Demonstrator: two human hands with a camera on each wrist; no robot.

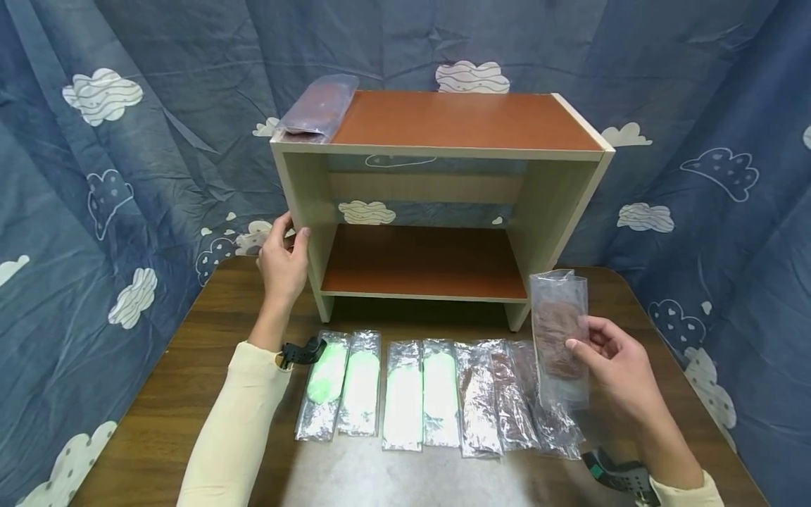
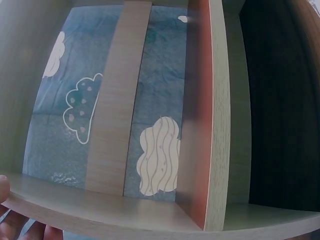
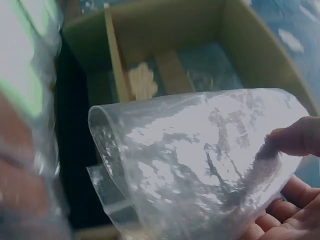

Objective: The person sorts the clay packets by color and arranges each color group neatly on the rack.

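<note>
A small two-tier shelf unit (image 1: 443, 294), pale wood with red-brown boards, stands on the table. My left hand (image 1: 283, 262) grips the front edge of its left side panel; in the left wrist view the thumb (image 2: 4, 189) lies on the inner side and the fingers curl outside. Pinched at its right edge, a clear plastic packet with brown contents (image 1: 557, 331) hangs from my right hand (image 1: 617, 362), raised in front of the shelf's right leg. The right wrist view shows this packet's glossy film (image 3: 200, 155) folded over, thumb on top and fingers beneath.
A row of flat packets lies before the shelf, several with green contents (image 1: 364, 384) and others with brown ones (image 1: 478, 401). Another brown packet (image 1: 319, 105) rests on the shelf's top left corner. A blue cloud-patterned cloth (image 1: 190, 84) hangs behind the table (image 1: 209, 310).
</note>
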